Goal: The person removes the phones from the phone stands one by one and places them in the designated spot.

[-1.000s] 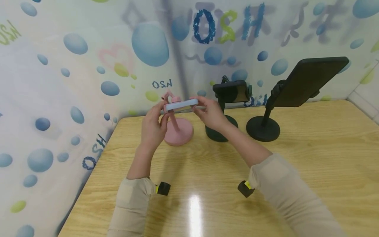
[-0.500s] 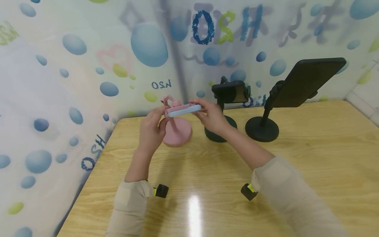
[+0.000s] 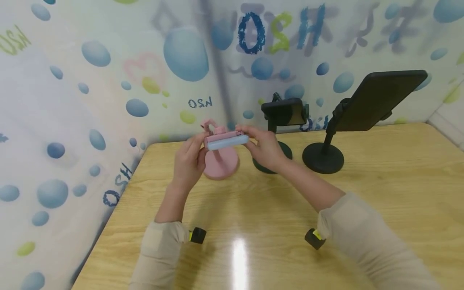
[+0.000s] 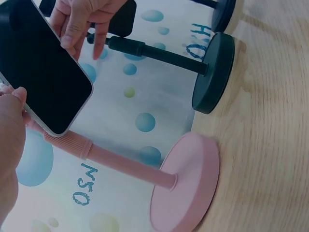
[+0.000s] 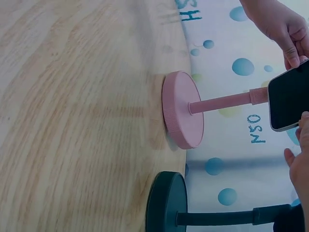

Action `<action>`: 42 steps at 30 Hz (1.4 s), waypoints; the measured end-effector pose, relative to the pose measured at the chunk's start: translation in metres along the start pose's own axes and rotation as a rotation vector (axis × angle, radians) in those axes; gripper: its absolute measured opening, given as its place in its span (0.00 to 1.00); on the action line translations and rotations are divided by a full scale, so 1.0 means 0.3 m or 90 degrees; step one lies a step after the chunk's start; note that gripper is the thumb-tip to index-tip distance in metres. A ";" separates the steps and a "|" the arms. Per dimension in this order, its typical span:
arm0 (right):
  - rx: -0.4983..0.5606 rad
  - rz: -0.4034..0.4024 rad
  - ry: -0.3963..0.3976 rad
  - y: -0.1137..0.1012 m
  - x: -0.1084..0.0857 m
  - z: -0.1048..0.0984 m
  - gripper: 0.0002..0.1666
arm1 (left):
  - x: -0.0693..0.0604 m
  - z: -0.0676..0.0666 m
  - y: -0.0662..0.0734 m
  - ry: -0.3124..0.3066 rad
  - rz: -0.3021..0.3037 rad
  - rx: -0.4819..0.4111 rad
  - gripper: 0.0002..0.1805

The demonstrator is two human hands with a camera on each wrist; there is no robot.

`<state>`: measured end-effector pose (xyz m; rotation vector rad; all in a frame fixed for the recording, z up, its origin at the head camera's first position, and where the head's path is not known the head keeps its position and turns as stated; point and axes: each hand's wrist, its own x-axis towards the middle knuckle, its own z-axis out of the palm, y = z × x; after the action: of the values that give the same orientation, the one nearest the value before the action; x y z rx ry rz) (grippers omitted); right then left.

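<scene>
A light blue phone (image 3: 228, 142) lies against the pink holder head of a pink stand (image 3: 222, 163), seen edge-on in the head view. My left hand (image 3: 188, 163) pinches its left end together with the holder's edge. At the right end, my right hand (image 3: 266, 148) has thumb and fingers on the phone and holder. The dark screen of the phone (image 4: 43, 67) shows in the left wrist view, above the pink stem (image 4: 116, 162). In the right wrist view the round pink base (image 5: 183, 110) stands on the table.
Just right of the pink stand is a dark green stand (image 3: 286, 151) bearing a dark phone (image 3: 284, 112). Farther right, a black stand (image 3: 322, 158) carries a large tablet (image 3: 378, 100). A patterned curtain (image 3: 108, 24) hangs behind the wooden table (image 3: 268, 209).
The phone and pink holder head have tilted and come slightly lower and toward me, with both hands still on them. The right forearm has shifted a little to the right.
</scene>
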<state>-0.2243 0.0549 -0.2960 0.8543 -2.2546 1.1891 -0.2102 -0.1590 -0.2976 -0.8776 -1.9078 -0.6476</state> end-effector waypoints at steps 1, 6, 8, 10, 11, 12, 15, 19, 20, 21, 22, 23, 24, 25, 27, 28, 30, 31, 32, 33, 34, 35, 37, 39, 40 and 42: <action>-0.001 -0.013 0.004 -0.002 -0.005 0.000 0.22 | -0.004 0.001 0.001 0.006 0.001 0.000 0.16; -0.005 -0.080 0.032 -0.009 -0.026 -0.006 0.22 | -0.014 0.002 0.012 0.022 0.010 0.011 0.17; -0.006 -0.106 0.043 -0.010 -0.033 -0.010 0.22 | -0.014 0.000 0.020 0.024 0.012 0.015 0.18; -0.008 -0.131 0.056 -0.011 -0.041 -0.013 0.22 | -0.013 -0.004 0.029 0.023 0.016 0.016 0.18; -0.011 -0.143 0.063 -0.011 -0.046 -0.015 0.22 | -0.013 -0.006 0.033 0.022 0.017 0.016 0.18; -0.013 -0.154 0.070 -0.012 -0.049 -0.017 0.22 | -0.012 -0.008 0.038 0.021 0.018 0.014 0.18; -0.016 -0.179 0.090 -0.016 -0.061 -0.027 0.21 | -0.007 -0.014 0.054 0.017 0.023 0.002 0.18; -0.018 -0.190 0.109 -0.027 -0.075 -0.046 0.22 | 0.000 -0.018 0.074 0.012 0.031 -0.014 0.17; -0.019 -0.192 0.113 -0.029 -0.078 -0.051 0.22 | 0.002 -0.018 0.079 0.010 0.032 -0.018 0.17; -0.019 -0.193 0.114 -0.031 -0.082 -0.055 0.22 | 0.003 -0.018 0.084 0.009 0.034 -0.022 0.17; -0.020 -0.193 0.115 -0.033 -0.085 -0.060 0.22 | 0.004 -0.018 0.089 0.007 0.035 -0.027 0.17; -0.019 -0.195 0.114 -0.035 -0.089 -0.065 0.22 | 0.004 -0.018 0.093 0.006 0.036 -0.031 0.17; -0.018 -0.195 0.112 -0.037 -0.093 -0.070 0.21 | 0.005 -0.018 0.098 0.004 0.038 -0.034 0.16; -0.017 -0.195 0.109 -0.039 -0.097 -0.075 0.21 | 0.007 -0.019 0.104 0.002 0.041 -0.036 0.16; -0.015 -0.189 0.102 -0.044 -0.106 -0.087 0.20 | 0.010 -0.019 0.114 -0.002 0.052 -0.039 0.16; -0.015 -0.185 0.097 -0.049 -0.111 -0.095 0.20 | 0.012 -0.019 0.120 -0.003 0.060 -0.038 0.16; -0.017 -0.177 0.090 -0.059 -0.121 -0.113 0.20 | 0.019 -0.022 0.133 -0.001 0.078 -0.036 0.16; -0.018 -0.172 0.087 -0.064 -0.126 -0.122 0.20 | 0.022 -0.022 0.139 0.001 0.086 -0.036 0.16; -0.015 -0.168 0.083 -0.069 -0.131 -0.131 0.20 | 0.026 -0.023 0.146 0.004 0.093 -0.037 0.16; -0.013 -0.166 0.079 -0.074 -0.135 -0.140 0.21 | 0.030 -0.024 0.152 0.006 0.099 -0.040 0.16; -0.014 -0.165 0.078 -0.078 -0.140 -0.148 0.21 | 0.034 -0.025 0.159 0.009 0.103 -0.043 0.16; -0.016 -0.165 0.078 -0.080 -0.144 -0.155 0.21 | 0.039 -0.025 0.167 0.011 0.106 -0.048 0.15; -0.019 -0.167 0.076 -0.086 -0.153 -0.169 0.22 | 0.044 -0.026 0.180 0.011 0.111 -0.059 0.15; -0.028 -0.170 0.075 -0.087 -0.163 -0.181 0.22 | 0.048 -0.023 0.193 0.005 0.115 -0.070 0.15; -0.033 -0.172 0.075 -0.088 -0.168 -0.187 0.22 | 0.048 -0.022 0.199 0.002 0.115 -0.073 0.15; -0.037 -0.174 0.070 -0.088 -0.180 -0.200 0.21 | 0.046 -0.017 0.210 -0.006 0.117 -0.079 0.15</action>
<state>-0.1618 0.1109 -0.2836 1.0121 -1.9988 1.0150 -0.1627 -0.1200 -0.2778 -1.1217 -1.7842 -0.6553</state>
